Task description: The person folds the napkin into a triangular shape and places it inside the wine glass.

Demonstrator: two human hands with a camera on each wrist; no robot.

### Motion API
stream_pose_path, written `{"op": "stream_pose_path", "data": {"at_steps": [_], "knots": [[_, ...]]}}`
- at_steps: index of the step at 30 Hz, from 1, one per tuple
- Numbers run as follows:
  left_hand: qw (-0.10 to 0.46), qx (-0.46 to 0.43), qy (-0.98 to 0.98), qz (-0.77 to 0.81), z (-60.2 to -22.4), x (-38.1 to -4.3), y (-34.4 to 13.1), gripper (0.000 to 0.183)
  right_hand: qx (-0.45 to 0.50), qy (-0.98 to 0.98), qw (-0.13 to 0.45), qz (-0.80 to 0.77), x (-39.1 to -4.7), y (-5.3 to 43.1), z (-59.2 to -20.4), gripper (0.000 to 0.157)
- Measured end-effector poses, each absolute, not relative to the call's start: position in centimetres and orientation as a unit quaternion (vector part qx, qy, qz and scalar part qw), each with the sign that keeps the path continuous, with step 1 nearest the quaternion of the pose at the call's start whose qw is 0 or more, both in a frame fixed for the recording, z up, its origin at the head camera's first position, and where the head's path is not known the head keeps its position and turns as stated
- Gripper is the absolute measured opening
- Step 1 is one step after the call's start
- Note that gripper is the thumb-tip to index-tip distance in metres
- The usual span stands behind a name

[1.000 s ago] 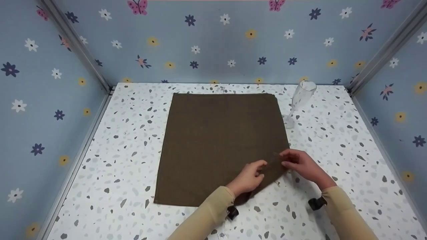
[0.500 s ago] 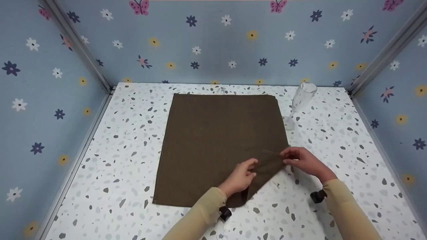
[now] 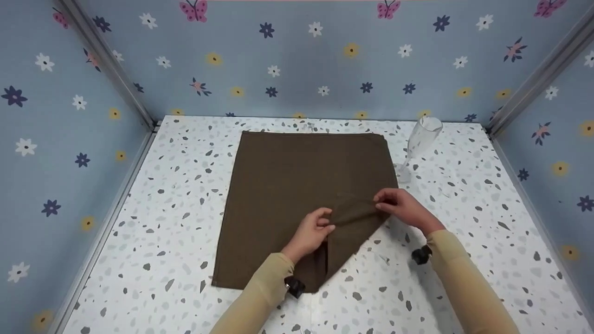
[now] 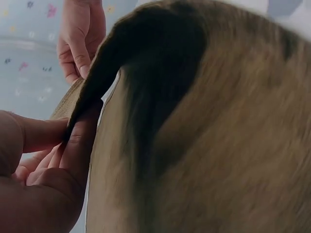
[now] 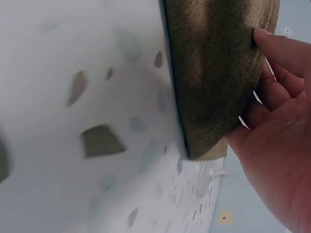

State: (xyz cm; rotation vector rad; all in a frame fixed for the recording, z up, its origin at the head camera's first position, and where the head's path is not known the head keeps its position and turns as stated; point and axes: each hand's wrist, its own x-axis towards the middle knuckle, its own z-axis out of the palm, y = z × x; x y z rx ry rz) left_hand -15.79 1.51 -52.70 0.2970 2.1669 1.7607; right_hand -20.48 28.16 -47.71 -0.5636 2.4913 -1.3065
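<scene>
A square brown cloth (image 3: 287, 185) lies flat on the table, its near right corner folded up and over toward the middle. My left hand (image 3: 310, 234) pinches the folded flap's edge between thumb and fingers; the left wrist view shows this edge lifted, with a dark hollow under the fold. On the cloth's right side, my right hand (image 3: 403, 207) pinches the same flap near the slanted crease. The right wrist view shows the thumb on top of the cloth (image 5: 214, 73) and the fingers behind it.
Beyond my right hand, close to the cloth's right edge, stands a clear champagne flute (image 3: 423, 137). The speckled white table (image 3: 171, 185) is bounded by blue flowered walls (image 3: 297, 55) at the back and both sides.
Both hands have moved left and slightly away from me, drawing the pinched corner farther over the cloth. The folded flap has grown larger. The flute has stayed in place.
</scene>
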Motion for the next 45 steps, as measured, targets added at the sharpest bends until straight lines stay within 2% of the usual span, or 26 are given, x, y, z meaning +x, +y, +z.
{"op": "stream_pose_path", "data": {"at_steps": [8, 15, 20, 32, 45], "knots": [[0.145, 0.062, 0.767, 0.622, -52.1, -18.5, -1.2, 0.034, -0.209, 0.869, 0.092, -0.44, -24.9, 25.6, -49.5, 0.008], [0.151, 0.035, 0.769, 0.621, -52.8, -19.9, -1.7, 0.033, -0.183, 0.89, 0.104, -0.406, -27.2, 24.7, -51.1, 0.008], [0.15, 0.028, 0.767, 0.623, -53.4, -20.1, -1.4, 0.03, -0.139, 0.897, 0.132, -0.398, -27.5, 24.6, -51.8, 0.009], [0.14, -0.007, 0.779, 0.611, -54.5, -20.2, -1.2, 0.027, -0.113, 0.887, 0.144, -0.425, -27.4, 24.9, -52.7, 0.01], [0.183, -0.004, 0.775, 0.605, -54.6, -21.0, -2.0, 0.028, -0.092, 0.875, 0.175, -0.442, -26.2, 25.6, -52.0, 0.013]]}}
